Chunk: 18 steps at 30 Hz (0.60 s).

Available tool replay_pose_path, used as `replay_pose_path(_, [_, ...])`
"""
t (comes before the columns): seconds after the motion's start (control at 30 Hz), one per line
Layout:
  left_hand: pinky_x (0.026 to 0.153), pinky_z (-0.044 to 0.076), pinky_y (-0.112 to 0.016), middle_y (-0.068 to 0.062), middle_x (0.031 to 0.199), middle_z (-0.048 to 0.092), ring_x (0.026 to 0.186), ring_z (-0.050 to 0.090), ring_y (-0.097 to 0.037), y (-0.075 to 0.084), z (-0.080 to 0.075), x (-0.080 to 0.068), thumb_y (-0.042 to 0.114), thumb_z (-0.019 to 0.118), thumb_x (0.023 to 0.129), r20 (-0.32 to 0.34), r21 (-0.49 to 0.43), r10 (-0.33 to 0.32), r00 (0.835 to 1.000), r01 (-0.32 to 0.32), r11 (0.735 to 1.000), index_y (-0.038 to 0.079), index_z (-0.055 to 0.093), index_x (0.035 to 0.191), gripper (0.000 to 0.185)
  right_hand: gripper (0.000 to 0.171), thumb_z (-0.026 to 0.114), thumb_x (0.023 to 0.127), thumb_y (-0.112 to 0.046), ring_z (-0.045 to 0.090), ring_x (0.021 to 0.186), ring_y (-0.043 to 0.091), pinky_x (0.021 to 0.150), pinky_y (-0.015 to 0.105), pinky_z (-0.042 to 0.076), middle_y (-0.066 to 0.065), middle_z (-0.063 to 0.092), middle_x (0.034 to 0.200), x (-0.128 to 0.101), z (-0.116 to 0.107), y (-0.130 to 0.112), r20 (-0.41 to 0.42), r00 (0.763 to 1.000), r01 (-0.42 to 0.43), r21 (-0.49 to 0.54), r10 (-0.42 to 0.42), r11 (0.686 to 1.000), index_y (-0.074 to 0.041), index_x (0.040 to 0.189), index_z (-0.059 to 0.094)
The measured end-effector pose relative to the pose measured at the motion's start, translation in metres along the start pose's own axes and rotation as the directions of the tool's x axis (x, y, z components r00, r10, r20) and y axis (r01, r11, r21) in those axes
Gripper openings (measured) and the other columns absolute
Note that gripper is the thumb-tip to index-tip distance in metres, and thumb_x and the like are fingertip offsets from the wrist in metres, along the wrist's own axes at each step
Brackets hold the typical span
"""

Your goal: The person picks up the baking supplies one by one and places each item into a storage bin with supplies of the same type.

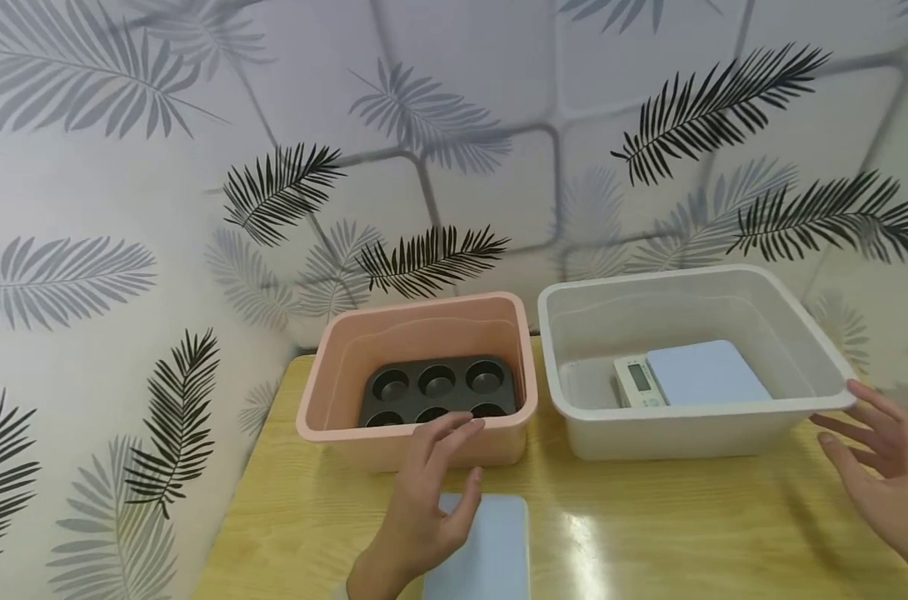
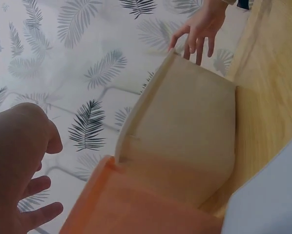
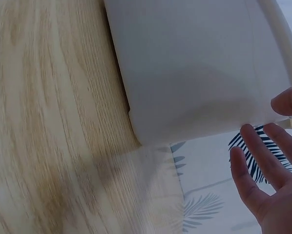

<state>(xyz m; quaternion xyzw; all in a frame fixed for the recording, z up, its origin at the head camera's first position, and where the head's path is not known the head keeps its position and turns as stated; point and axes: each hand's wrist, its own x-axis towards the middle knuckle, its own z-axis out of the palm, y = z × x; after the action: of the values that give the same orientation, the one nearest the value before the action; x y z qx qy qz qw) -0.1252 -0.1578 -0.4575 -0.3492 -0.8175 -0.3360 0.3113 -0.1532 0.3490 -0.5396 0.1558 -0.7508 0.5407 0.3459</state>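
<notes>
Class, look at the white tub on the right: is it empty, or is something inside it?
Not empty. A kitchen scale lies flat on the floor of the white tub, display facing up.

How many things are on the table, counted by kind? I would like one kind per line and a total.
Tubs: 2, pink tub and white tub
Kitchen scales: 2, scale in white tub and scale on table
Muffin trays: 1, muffin tray
Total: 5

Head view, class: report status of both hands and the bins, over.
Left hand open, over blue scale before pink bin. Right hand open, fingers at white bin corner. Nothing between.
</notes>
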Motion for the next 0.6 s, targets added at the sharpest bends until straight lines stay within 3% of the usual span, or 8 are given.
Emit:
replay_pose_path(0.2, [0.122, 0.044, -0.024, -0.014, 0.145, 0.061, 0.132, 0.061, -0.027, 0.001, 0.007, -0.013, -0.008, 0.073, 0.085, 0.031, -0.050, -0.025, 0.999, 0.026, 0.998, 0.003, 0.060, 0.149, 0.067, 0.093, 0.057, 0.071, 0.041, 0.065, 0.122, -0.012, 0.087, 0.001, 0.051, -0.023, 0.062, 0.151, -0.001, -0.006, -0.004, 0.023, 0.999, -0.024, -0.085, 0.026, 0.996, 0.015, 0.158, 0.037])
replay_pose_path(0.33, [0.097, 0.056, -0.021, -0.009, 0.137, 0.067, 0.113, 0.064, -0.018, -0.003, 0.006, -0.025, -0.009, 0.073, 0.087, 0.057, -0.072, -0.062, 0.996, 0.066, 0.995, 0.005, 0.062, 0.146, 0.062, 0.093, 0.057, 0.072, 0.040, 0.066, 0.120, -0.012, 0.086, 0.001, 0.052, -0.023, 0.062, 0.150, -0.001, -0.002, -0.009, 0.014, 0.999, -0.051, -0.089, 0.053, 0.995, 0.014, 0.159, 0.036])
replay_pose_path(0.43, [0.076, 0.056, -0.020, -0.003, 0.124, 0.071, 0.093, 0.060, -0.013, -0.007, 0.005, -0.038, -0.009, 0.072, 0.088, 0.094, -0.075, -0.098, 0.991, 0.105, 0.992, 0.009, 0.066, 0.142, 0.057, 0.091, 0.056, 0.075, 0.039, 0.067, 0.117, -0.013, 0.087, 0.001, 0.051, -0.024, 0.063, 0.148, -0.001, 0.000, -0.010, 0.006, 0.997, -0.071, -0.088, 0.071, 0.994, 0.013, 0.159, 0.035])
replay_pose_path(0.5, [0.070, 0.055, -0.020, -0.001, 0.118, 0.070, 0.086, 0.057, -0.012, -0.010, 0.005, -0.048, -0.010, 0.072, 0.089, 0.116, -0.073, -0.126, 0.985, 0.135, 0.988, 0.012, 0.067, 0.140, 0.056, 0.089, 0.055, 0.076, 0.038, 0.066, 0.115, -0.014, 0.087, 0.001, 0.051, -0.026, 0.062, 0.147, -0.002, 0.001, -0.010, 0.004, 0.997, -0.081, -0.092, 0.081, 0.992, 0.013, 0.159, 0.035])
replay_pose_path(0.6, [0.069, 0.054, -0.020, -0.002, 0.114, 0.067, 0.083, 0.055, -0.013, -0.017, 0.006, -0.069, -0.009, 0.073, 0.090, 0.154, -0.057, -0.228, 0.961, 0.239, 0.969, 0.017, 0.066, 0.143, 0.060, 0.088, 0.054, 0.078, 0.038, 0.067, 0.113, -0.015, 0.087, 0.000, 0.051, -0.027, 0.061, 0.146, -0.004, 0.002, -0.009, -0.002, 0.995, -0.102, -0.088, 0.102, 0.991, 0.012, 0.159, 0.035])
